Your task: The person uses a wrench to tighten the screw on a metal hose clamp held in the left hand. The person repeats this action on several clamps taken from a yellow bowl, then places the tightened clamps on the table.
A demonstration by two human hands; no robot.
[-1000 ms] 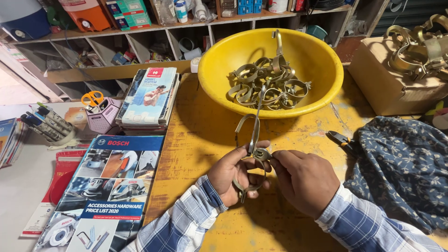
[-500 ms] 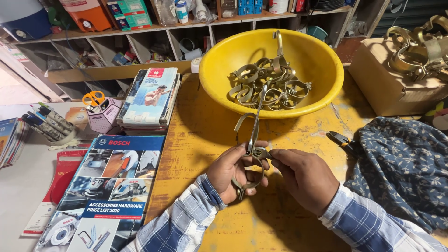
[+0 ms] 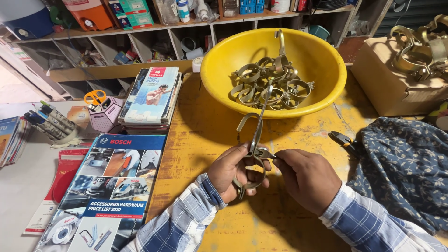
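The metal clamp [image 3: 252, 154] is held just above the yellow worktop [image 3: 205, 140], between the two hands. Its long axis runs nearly straight away from the person: the round loop sits low by the palms and the long strap [image 3: 259, 119] rises toward the bowl, tilted slightly right, with a curved arm bending off to the left. The left hand [image 3: 231, 172] has its fingers curled around the loop. The right hand [image 3: 305, 179] pinches the small bolt end at the clamp's joint.

The yellow bowl [image 3: 317, 60] beyond holds a heap of clamps [image 3: 268, 84], one standing upright against the far rim. A cardboard box [image 3: 387, 84] at right carries more. A floral cloth [image 3: 401, 163] lies beside the right hand, pliers [image 3: 343, 139] at its edge. Catalogues [image 3: 105, 186] lie left.
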